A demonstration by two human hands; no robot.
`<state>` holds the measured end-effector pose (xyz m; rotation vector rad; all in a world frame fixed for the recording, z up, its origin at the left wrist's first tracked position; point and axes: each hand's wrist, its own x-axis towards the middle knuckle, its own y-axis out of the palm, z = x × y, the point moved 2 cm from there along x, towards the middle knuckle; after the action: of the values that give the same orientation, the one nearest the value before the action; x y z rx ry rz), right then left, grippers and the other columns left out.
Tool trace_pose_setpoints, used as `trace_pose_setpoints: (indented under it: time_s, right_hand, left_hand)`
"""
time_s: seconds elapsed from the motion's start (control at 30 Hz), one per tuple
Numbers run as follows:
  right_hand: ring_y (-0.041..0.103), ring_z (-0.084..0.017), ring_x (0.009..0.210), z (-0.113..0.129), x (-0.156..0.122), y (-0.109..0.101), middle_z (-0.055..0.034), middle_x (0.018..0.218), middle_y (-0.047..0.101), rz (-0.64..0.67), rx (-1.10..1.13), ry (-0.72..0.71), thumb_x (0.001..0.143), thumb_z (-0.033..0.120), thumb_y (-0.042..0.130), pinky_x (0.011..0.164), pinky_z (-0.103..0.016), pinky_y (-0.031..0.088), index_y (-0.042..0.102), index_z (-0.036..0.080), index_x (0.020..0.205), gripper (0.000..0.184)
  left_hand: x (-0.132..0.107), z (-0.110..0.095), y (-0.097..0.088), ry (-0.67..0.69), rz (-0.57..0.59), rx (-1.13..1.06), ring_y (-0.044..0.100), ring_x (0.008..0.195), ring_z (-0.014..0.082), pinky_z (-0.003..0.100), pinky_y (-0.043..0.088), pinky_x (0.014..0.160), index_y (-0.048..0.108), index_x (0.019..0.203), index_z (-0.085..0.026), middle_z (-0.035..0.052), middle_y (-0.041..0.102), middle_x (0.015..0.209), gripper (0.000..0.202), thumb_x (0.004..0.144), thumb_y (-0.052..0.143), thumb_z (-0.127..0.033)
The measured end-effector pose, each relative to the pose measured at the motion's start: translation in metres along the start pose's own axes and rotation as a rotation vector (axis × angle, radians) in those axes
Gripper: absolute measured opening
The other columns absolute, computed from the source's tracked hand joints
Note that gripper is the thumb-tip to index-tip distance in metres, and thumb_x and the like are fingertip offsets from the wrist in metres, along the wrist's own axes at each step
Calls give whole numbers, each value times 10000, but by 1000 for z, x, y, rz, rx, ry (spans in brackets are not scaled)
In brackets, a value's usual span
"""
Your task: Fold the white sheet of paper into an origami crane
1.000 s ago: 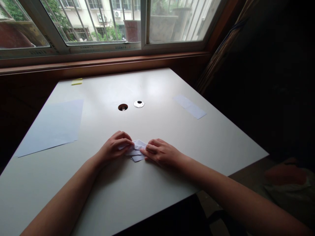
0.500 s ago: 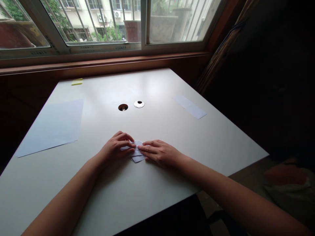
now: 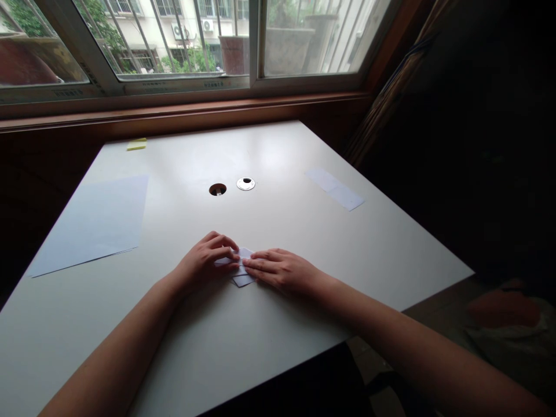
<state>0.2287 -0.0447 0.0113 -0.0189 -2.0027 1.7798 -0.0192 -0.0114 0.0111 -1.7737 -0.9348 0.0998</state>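
Observation:
A small piece of folded white paper [image 3: 244, 280] lies on the white table between my hands. Its layers overlap, and the fingers cover parts of it at both sides. At its left edge my left hand [image 3: 212, 255] is closed on the paper, fingers bent and thumb along the near side. From the right, my right hand [image 3: 280, 267] rests flat across the paper with its fingers stretched out, the tips pressing near the middle. The two hands' fingertips almost meet over the folds.
Large white sheets [image 3: 93, 223] lie at the left of the table [image 3: 269, 359]. A creased paper strip [image 3: 335, 189] is at the right. Beyond my hands are a round cable hole [image 3: 218, 190] and its metal cover [image 3: 245, 184]. Yellow sticky notes [image 3: 136, 144] sit at the far edge.
My right fingertips have slid very slightly left over the folded paper. Otherwise both hands and the paper are almost unchanged.

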Motion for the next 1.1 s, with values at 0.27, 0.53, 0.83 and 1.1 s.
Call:
trace_pose_setpoints:
  time_s: [0.27,0.53,0.83,1.1]
  right_hand:
    - [557,-214,1287,0,2,-2,-107,1416,593,7,16,-16,1013,108,447,1015,-359,532,594,128,1337,357]
    - [592,-212,1242,2,5,-1,-123,1362,633,-38,1,-24,984,80,491,1021,-362,542,610,109,1316,354]
    - [599,-216,1224,2,5,2,-93,1372,632,-31,10,-2,1000,121,489,1000,-358,559,643,125,1273,315]
    - [593,-204,1239,3,6,0,-102,1367,634,-29,34,-5,995,101,482,1027,-355,548,652,125,1263,318]
  left_hand:
    - [3,3,-9,-168,-12,-124,590,919,185,335,485,857,722,875,-244,45,689,984,169,931,632,-376]
    - [4,-4,-1,-345,-29,125,524,841,213,354,462,762,623,805,-219,38,596,858,317,852,664,-530]
    - [2,1,2,-395,-28,127,509,872,228,370,452,785,606,834,-221,37,581,883,267,843,673,-480]
    - [-2,14,-1,-518,-47,120,495,881,232,404,440,837,629,821,-217,38,574,907,235,834,683,-445]
